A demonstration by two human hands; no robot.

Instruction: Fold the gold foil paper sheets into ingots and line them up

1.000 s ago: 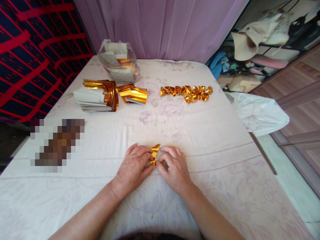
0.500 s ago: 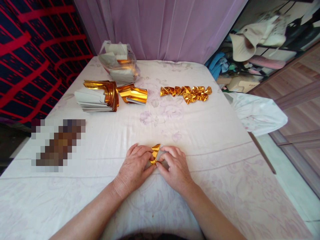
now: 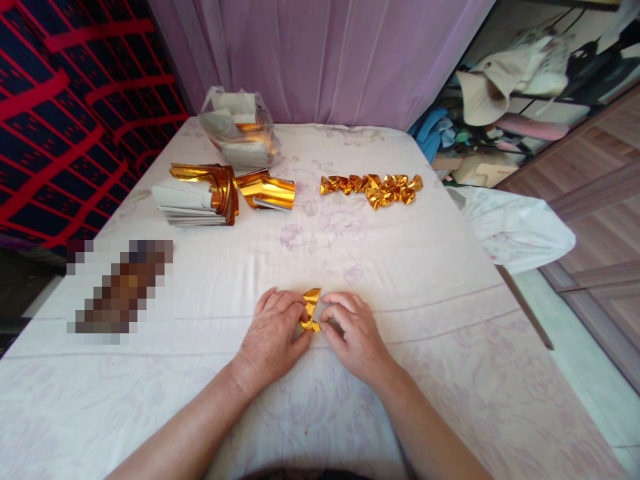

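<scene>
At the near middle of the table, a small folded piece of gold foil paper (image 3: 313,302) lies between my hands, its grey back showing at the side. My left hand (image 3: 274,333) is closed on the paper's left part, thumb low and fingers above. Curled at the right edge, my right hand (image 3: 354,333) pinches the grey side, though its fingers partly hide the contact. Farther back on the right rests a cluster of folded gold foil pieces (image 3: 373,185). A fanned stack of foil sheets (image 3: 185,200), grey backs outward, lies back left beside a curled gold sheet bundle (image 3: 273,191).
A clear plastic bag (image 3: 240,130) of more sheets stands at the table's back left. A blurred-out object (image 3: 125,287) lies at the left. The table carries a pale floral cloth (image 3: 240,260). Beyond its right edge are a white bag (image 3: 525,227) and shelves with a cap (image 3: 487,90).
My right thumb and index finger have drawn slightly right, away from the paper's lower middle, uncovering more gold there. My left hand stays nearly in place.
</scene>
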